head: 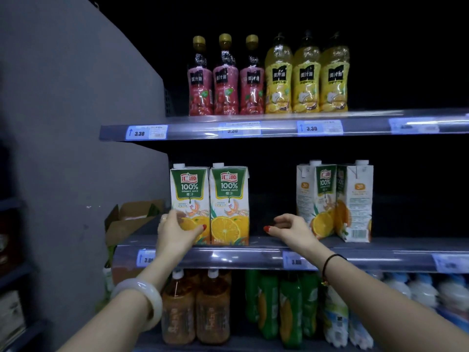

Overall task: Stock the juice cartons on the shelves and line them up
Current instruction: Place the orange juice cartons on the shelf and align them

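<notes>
Two orange juice cartons stand side by side, fronts facing me, at the left of the middle shelf [266, 243]: the left carton [189, 191] and the second carton [229, 199]. My left hand [176, 231] grips the lower front of the left carton, thumb across its face. Further right, two more cartons stand turned at angles: one [317, 196] and another [355, 199]. My right hand [289, 228] hovers in the gap between the two pairs, fingers loosely curled, holding nothing.
The top shelf carries red bottles [225, 80] and yellow bottles [305, 74]. Below are brown bottles [195, 308], green bottles [279, 306] and white bottles [418, 290]. An open cardboard box [132, 217] sits at the left, beside a grey side panel [63, 123].
</notes>
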